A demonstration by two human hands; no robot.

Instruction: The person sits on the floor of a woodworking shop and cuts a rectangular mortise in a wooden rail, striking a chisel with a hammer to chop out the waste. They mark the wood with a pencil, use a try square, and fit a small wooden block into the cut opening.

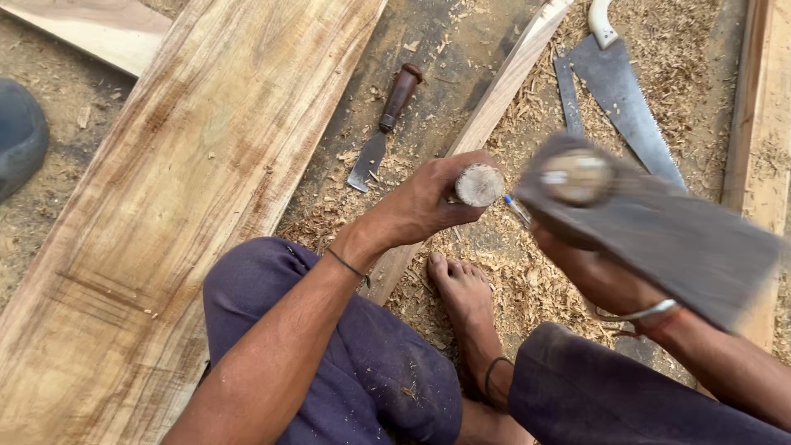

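Chisel handle (pixel 479 185), upright in the clenched left hand (pixel 424 202), has the right hand's (pixel 597 276) gripped mallet (pixel 651 222) at 3 o'clock.

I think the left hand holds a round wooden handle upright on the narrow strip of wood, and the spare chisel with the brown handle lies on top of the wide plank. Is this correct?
Not quite. The head view shows the spare chisel lying on the sawdust-covered ground between the wide plank and the narrow strip, not on the plank. The rest stands: the left hand holds the round wooden handle upright on the strip.
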